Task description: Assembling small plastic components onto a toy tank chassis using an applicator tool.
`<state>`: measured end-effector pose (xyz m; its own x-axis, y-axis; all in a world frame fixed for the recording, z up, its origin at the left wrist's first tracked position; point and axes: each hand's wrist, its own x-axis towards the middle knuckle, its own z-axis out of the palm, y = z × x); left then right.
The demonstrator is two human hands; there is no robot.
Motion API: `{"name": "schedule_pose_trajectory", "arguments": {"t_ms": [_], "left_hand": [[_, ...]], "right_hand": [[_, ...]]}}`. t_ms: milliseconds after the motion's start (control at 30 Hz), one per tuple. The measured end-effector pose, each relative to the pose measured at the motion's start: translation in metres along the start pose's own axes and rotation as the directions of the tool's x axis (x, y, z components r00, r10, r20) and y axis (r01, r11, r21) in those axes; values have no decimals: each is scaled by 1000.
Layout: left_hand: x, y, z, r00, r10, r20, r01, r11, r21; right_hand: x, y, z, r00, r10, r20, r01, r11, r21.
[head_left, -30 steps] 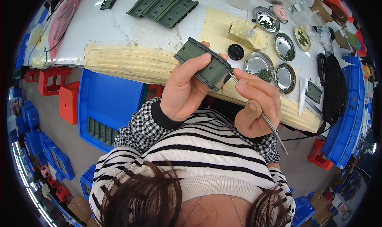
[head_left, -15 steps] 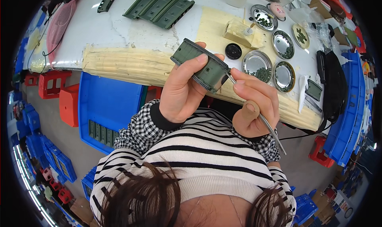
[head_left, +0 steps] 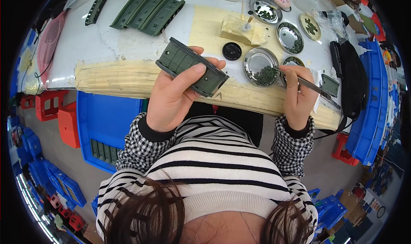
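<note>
My left hand [head_left: 170, 92] is closed around a dark green plastic model part [head_left: 180, 61], long and boxy with toothed edges, tilted above the table's front edge. The thumb presses on its flat face, which has small round holes. My right hand [head_left: 299, 96] pinches a pair of metal tweezers [head_left: 311, 85]. Their tips point left, at the right rim of a round metal dish [head_left: 259, 57]. Tiny dark green pieces [head_left: 265, 76] are heaped in the lower part of that dish. Whether the tips grip a piece is too small to tell.
More metal dishes of small green pieces [head_left: 295, 46] stand behind and beside my right hand. A black round lid [head_left: 231, 51] and a yellowish block [head_left: 239, 30] holding a small bottle lie left of them. Larger green parts [head_left: 147, 13] rest at the back left. A blue tray [head_left: 109, 111] sits below.
My right hand has moved right with the tweezers, away from the model part to the dish. My left hand has shifted left with the model part.
</note>
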<state>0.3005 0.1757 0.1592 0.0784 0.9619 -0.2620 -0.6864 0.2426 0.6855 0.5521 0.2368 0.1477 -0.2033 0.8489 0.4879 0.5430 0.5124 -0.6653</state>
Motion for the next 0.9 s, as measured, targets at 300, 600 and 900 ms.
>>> {"name": "schedule_pose_trajectory", "arguments": {"t_ms": [300,600,900], "left_hand": [[-4,-3,6,996,93,-8,-90,977,194],[0,-7,4,987,-93,135,67,981,184],[5,-16,11,910,-302,283,336,939,-77]], "right_hand": [[5,4,2,997,-62,47,67,992,-103],[9,-29,0,997,-64,39,57,987,151],[20,-62,18,908,-385,164,334,903,271]]}}
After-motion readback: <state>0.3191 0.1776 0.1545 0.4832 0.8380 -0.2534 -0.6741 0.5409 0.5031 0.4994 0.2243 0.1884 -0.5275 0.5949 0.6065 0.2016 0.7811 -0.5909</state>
